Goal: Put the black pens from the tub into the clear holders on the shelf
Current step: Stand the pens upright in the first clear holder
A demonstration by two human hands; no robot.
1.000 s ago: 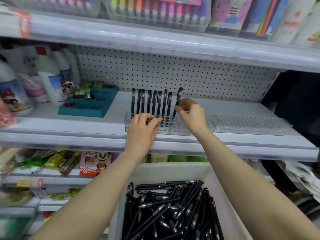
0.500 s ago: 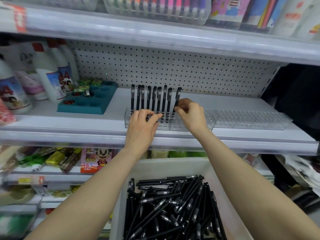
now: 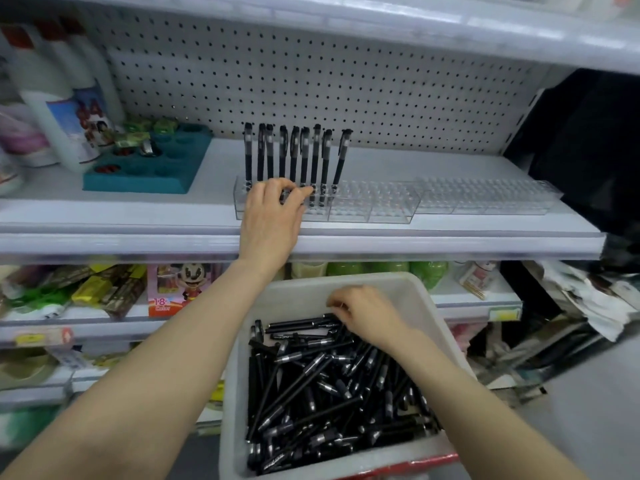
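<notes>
Several black pens (image 3: 298,157) stand upright in the left end of a clear holder (image 3: 363,209) on the white shelf (image 3: 450,242). My left hand (image 3: 270,216) grips that holder's front left part, fingers curled by the pens' bases. A second clear holder (image 3: 485,199) lies to the right with nothing in it. Below stands the white tub (image 3: 408,292), heaped with black pens (image 3: 329,393). My right hand (image 3: 367,313) is inside the tub at its far end, fingers curled down onto the pile; whether it holds a pen is hidden.
A teal tray (image 3: 145,168) and white bottles (image 3: 59,109) stand on the shelf's left part. A pegboard backs the shelf. The lower shelf carries a toy box (image 3: 173,289) and green items (image 3: 381,268). A dark gap (image 3: 588,150) lies at the right.
My right hand has let go of the rightmost pen in the holder and dropped into the tub. My left hand stays on the holder. The view has tilted down.
</notes>
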